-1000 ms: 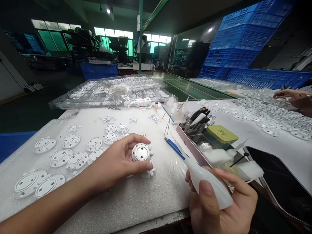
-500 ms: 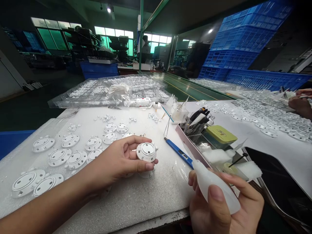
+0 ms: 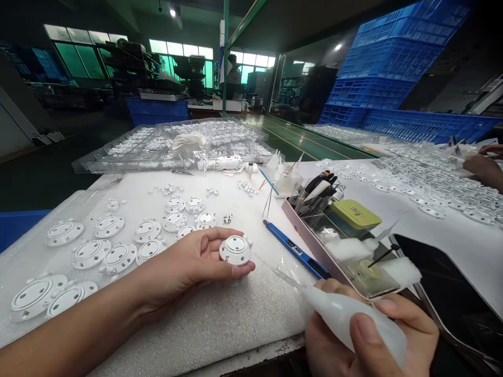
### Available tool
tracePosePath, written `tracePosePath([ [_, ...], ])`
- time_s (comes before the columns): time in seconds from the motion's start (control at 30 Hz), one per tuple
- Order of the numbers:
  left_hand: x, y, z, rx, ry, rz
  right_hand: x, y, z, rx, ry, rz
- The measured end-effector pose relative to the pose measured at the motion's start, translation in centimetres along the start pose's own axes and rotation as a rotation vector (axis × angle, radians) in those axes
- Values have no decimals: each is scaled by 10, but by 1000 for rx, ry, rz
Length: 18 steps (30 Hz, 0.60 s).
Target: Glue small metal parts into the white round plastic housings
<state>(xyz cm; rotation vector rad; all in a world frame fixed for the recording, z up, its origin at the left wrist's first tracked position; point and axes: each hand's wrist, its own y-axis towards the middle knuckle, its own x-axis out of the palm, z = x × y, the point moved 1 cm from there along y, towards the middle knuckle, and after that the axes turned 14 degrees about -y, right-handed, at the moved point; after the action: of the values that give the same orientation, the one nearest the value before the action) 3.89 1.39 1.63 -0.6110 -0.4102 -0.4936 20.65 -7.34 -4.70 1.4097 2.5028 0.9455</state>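
The left hand [image 3: 202, 257] has its grip closed on the edge of a small round white plastic part with dark holes [image 3: 236, 250], left of the long blue plastic tool [image 3: 295, 250]. The right hand [image 3: 377, 327] has its grip closed around a translucent white plastic squeeze bottle [image 3: 348, 310], in front of the blue tool, its tapered nozzle directed toward the part. Similar round white discs [image 3: 119, 255] lie farther left of the tool on the white-topped counter [image 3: 255, 314].
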Motion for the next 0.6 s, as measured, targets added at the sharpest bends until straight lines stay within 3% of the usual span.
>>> tracePosePath([
  [0.1,-1,1,-1,-12,-8,-15,0,0,0,24,90,19],
  [0.3,-2,3,-4,-14,-32,-2,3,-5,-2,109,49,-33],
  [0.6,-5,4,-6,-19,-45,-20,-1,3,-1,1,30,-101],
])
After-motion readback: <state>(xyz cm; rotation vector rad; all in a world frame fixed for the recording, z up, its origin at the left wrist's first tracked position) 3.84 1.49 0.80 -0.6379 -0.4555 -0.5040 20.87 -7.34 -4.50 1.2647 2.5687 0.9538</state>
